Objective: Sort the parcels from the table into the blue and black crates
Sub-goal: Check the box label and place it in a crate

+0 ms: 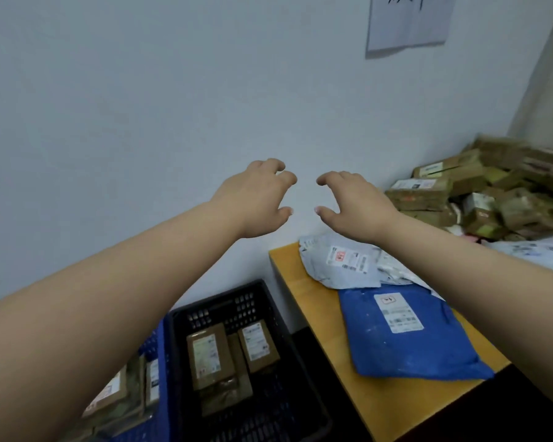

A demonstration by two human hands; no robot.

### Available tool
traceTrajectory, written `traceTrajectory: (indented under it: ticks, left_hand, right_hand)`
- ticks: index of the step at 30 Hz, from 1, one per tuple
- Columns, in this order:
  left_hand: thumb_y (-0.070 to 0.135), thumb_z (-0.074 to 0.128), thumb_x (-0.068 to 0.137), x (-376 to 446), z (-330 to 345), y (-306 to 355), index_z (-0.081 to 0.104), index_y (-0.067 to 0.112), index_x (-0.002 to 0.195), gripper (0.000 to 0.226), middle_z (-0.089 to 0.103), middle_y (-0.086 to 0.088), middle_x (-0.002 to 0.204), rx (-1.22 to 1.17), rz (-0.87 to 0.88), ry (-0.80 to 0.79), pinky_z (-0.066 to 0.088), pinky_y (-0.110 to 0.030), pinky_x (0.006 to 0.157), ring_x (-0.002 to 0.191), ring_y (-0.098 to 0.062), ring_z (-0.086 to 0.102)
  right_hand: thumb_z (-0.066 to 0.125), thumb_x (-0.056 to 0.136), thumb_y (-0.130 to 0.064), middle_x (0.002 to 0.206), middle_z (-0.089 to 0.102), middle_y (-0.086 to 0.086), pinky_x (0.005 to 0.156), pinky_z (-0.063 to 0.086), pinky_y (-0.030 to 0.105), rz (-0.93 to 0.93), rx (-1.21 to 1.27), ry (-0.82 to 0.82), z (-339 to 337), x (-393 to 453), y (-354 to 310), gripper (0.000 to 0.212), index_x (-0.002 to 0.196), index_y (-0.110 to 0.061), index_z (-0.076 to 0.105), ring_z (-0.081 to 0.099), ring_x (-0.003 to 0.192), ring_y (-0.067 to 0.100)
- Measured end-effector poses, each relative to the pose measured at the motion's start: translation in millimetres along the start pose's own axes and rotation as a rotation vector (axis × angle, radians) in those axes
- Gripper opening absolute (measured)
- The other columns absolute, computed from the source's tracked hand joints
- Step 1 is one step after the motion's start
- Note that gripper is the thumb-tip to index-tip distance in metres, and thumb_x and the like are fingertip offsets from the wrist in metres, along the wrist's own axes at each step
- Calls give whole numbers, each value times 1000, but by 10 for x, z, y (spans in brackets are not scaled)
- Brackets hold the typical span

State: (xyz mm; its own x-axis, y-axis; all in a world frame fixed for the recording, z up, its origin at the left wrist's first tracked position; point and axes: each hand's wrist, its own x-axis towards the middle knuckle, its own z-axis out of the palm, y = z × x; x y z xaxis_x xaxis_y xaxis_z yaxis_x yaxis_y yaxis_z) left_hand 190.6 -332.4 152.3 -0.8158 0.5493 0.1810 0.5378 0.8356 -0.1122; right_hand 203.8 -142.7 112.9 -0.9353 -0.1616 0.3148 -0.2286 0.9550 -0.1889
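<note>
Reaching forward, left hand (259, 199) and right hand (355, 202) empty, fingers loosely curled, likely between picks. Parcels: blue bag (409, 339) on worktop (374, 406); boxes in black crate (253, 301), blue crate (155, 346).

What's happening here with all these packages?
A person is sorting parcels from a wooden table into crates on the floor. At this moment both the left hand and the right hand are raised in front of the wall, fingers loosely curled, holding nothing. The black crate already holds a few brown boxes, and so does the blue crate beside it. A blue mailer, a grey mailer and a heap of brown boxes still lie on the table.
</note>
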Motion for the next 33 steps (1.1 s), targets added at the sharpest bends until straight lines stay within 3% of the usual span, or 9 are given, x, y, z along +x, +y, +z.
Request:
traceTrajectory:
  ticks: [12,18,28,33]
  left_hand:
    - [41,51,96,1520,-153,1951,35,21,146,56,30,-7,151,63,165,-45,42,-48,102,137,-28,32]
    - [41,53,95,2269,-287,2910,34,23,147,58,34,-7,149,37,189,-12,44,-48,100,133,-28,37]
    - [40,54,95,2832,11,3329,35,23,146,58,34,-7,149,40,162,-84,44,-46,100,133,-28,38]
    - [40,53,95,3000,387,3279,39,22,144,54,38,-6,145,-33,145,-122,45,-41,97,130,-27,42]
  right_hand:
    - [58,93,-33,134,53,13,97,40,37,232,-65,83,-919,-823,2324,52,138,-11,45,45,127,30]
    - [60,91,-34,132,54,13,99,43,42,247,-107,78,-1477,-1041,3503,52,136,-11,47,48,124,31]
    - [60,92,-32,132,54,12,97,45,44,269,15,-13,-1233,-994,4406,51,137,-12,47,49,123,30]
    - [60,93,-31,134,53,9,92,40,33,247,38,-65,-922,-816,4559,49,137,-13,48,47,124,26]
